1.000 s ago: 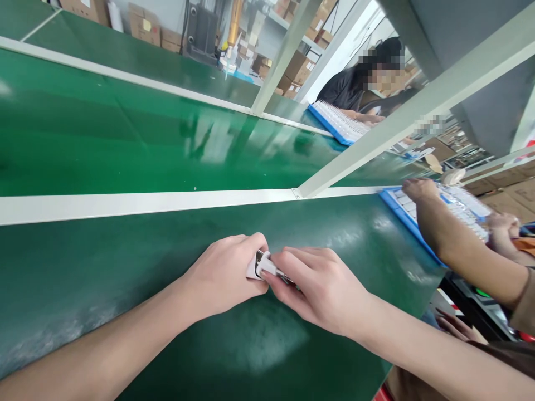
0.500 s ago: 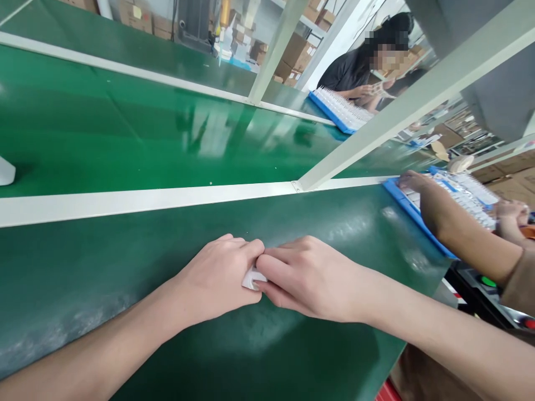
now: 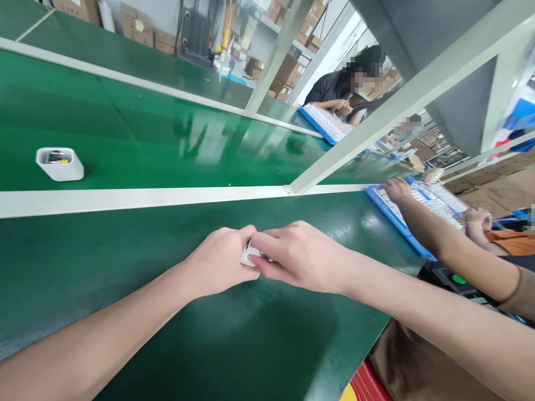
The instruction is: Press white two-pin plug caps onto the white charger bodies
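My left hand (image 3: 219,260) and my right hand (image 3: 298,255) meet over the near green table (image 3: 104,267), fingers curled together around a small white plastic part (image 3: 247,255). Only a corner of the part shows between the fingertips; the rest is hidden. The left hand grips it from the left, and the right hand's fingers press on it from the right. Both wrists rest low on the table surface.
A white open housing (image 3: 59,163) with dark parts inside lies on the green conveyor belt (image 3: 146,139) at left. A white rail (image 3: 146,199) separates belt and table. At right a co-worker's hand (image 3: 395,189) reaches into a blue tray (image 3: 393,214). Another person sits at a far blue tray (image 3: 324,123).
The white housing has come into view on the belt from the left and moved right. My hands stay pressed together on the small part; its metal end no longer shows.
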A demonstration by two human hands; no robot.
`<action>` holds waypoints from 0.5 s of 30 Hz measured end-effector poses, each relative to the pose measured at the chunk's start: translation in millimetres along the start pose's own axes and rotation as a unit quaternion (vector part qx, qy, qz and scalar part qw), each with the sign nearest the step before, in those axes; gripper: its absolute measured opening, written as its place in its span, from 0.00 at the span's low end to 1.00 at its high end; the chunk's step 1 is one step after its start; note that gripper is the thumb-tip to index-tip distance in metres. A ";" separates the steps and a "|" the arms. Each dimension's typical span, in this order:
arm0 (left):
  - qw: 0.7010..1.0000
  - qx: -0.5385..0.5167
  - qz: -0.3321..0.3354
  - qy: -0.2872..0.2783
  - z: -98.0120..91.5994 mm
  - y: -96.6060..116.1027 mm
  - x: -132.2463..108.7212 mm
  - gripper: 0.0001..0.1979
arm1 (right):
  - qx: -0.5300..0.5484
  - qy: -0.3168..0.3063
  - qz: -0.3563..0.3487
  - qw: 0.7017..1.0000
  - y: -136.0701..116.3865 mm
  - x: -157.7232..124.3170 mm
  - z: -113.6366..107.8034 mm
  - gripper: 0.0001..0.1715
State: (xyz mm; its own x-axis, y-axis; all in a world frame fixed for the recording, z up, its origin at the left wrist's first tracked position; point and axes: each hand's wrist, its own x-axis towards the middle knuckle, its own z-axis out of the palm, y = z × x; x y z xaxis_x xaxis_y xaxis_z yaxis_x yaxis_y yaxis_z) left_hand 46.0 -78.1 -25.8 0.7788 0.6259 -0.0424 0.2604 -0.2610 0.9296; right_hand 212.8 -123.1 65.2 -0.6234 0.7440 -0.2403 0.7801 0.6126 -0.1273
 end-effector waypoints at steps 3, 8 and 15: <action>1.000 -0.004 0.020 0.005 0.3 -2.2 -1.3 0.12 | 0.013 0.013 -0.014 1.000 2.4 -1.9 -4.3 0.17; 0.994 -0.097 0.039 0.042 -1.4 -2.4 -0.2 0.11 | 0.126 0.171 -0.002 0.977 4.8 -11.7 -15.8 0.12; 0.981 -0.156 0.058 0.096 -4.9 -0.5 4.2 0.16 | 0.501 0.392 0.040 0.771 12.4 9.1 15.7 0.16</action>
State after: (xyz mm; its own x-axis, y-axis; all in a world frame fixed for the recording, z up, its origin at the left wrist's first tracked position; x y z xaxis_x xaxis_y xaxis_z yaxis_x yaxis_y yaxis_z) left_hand 46.4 -71.7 -24.6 0.6637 0.7397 0.1112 -0.0339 -0.1187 0.9923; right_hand 217.7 -112.9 46.3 -0.1058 0.9417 0.3194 0.2227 0.3355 -0.9154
